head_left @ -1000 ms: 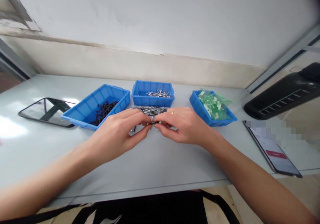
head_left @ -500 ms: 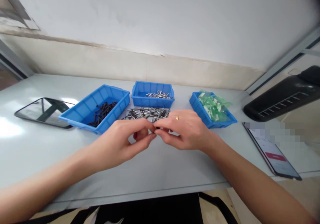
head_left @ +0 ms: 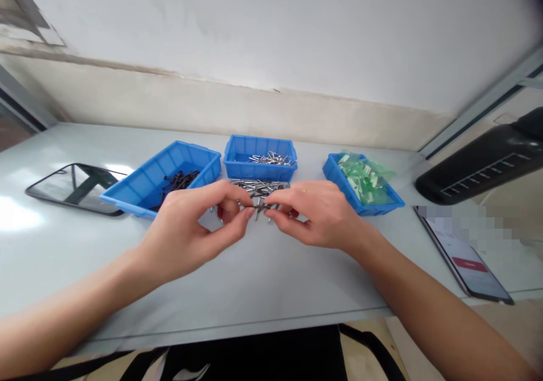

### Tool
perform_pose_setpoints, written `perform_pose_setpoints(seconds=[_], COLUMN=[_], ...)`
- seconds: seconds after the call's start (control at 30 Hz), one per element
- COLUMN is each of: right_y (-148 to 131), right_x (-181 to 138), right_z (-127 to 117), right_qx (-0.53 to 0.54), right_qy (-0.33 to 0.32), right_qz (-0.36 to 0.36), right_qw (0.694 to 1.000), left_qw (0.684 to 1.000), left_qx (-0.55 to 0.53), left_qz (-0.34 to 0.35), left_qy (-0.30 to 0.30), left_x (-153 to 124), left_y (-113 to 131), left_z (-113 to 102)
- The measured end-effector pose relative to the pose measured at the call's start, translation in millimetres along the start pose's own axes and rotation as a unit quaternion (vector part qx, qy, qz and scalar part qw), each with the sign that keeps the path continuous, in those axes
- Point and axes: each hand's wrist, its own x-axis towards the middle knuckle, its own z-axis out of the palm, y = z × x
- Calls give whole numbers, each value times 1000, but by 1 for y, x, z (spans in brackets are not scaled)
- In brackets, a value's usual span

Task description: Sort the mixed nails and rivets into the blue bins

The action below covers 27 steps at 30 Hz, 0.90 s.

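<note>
My left hand (head_left: 193,231) and my right hand (head_left: 316,214) meet fingertip to fingertip above the white table (head_left: 254,279). Both pinch a small dark metal piece (head_left: 258,206) between thumb and forefinger. Just behind my fingers lies a loose pile of silver pins (head_left: 258,187). Three blue bins stand beyond it: the left bin (head_left: 139,185) holds dark screws, the middle bin (head_left: 259,168) holds silver pins, the right bin (head_left: 339,180) holds green plastic packets. A ring sits on my right hand.
A dark phone (head_left: 74,187) lies face up at the left. Another phone (head_left: 464,256) with a lit screen rests at the right edge. A black device (head_left: 479,166) sits at the far right. The wall runs close behind the bins.
Both hands have risen slightly and drawn a little apart, still pinching the small piece. The view has shifted a bit.
</note>
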Motion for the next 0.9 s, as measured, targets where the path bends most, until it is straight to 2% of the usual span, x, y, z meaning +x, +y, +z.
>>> perform_pose_setpoints(seconds=[0.07, 0.17, 0.27, 0.4, 0.57, 0.7, 0.8, 0.9], right_y=[0, -1, -2, -2, -1, -2, -4, -7], right_x=[1, 0, -1, -2, -1, -1, -1, -1], right_z=[1, 5, 9, 12, 7, 0, -2, -2], right_qx=[18, 44, 67, 80, 59, 25, -5, -11], right_qy=[-36, -86, -121, -147, -92, 9, 60, 76], right_qz=[14, 27, 33, 48, 31, -1, -25, -37], right_qw=[999, 995, 990, 985, 994, 1000, 998, 996], left_qw=[999, 997, 995, 994, 994, 988, 982, 984], left_qx=[21, 50, 63, 69, 75, 69, 64, 57], left_qz=[26, 56, 73, 79, 77, 124, 170, 165], left_qy=[16, 7, -15, -14, 11, 54, 44, 34], left_x=[-2, -3, -3, -1, -2, -4, -6, -6], left_y=[0, -1, -3, -3, 0, 1, 2, 1], left_z=[2, 6, 8, 8, 6, 4, 3, 4])
